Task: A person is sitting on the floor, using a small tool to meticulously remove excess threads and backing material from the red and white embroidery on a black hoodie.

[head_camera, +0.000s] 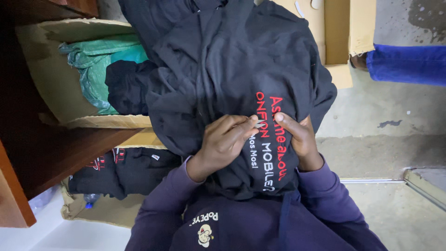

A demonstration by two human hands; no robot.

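Both hands (260, 139) gripping black shirt (232, 69), floor beyond

Hidden and cut off, head view

Black garment (223, 69) runs past top edge; its lower part is behind both hands. Right hand (299, 137) palm tucked under cloth. Blue-clad limb (409, 64) cut by right edge. Bottle (90, 200) half buried under folded shirts (125, 169).

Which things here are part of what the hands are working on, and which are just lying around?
In hand:
- black printed garment, held up
- left hand pinching at its lettering
- right hand gripping the fabric

Lying about:
- cardboard box with green plastic bag
- folded black garments
- plastic bottle
- blue sleeve of another person
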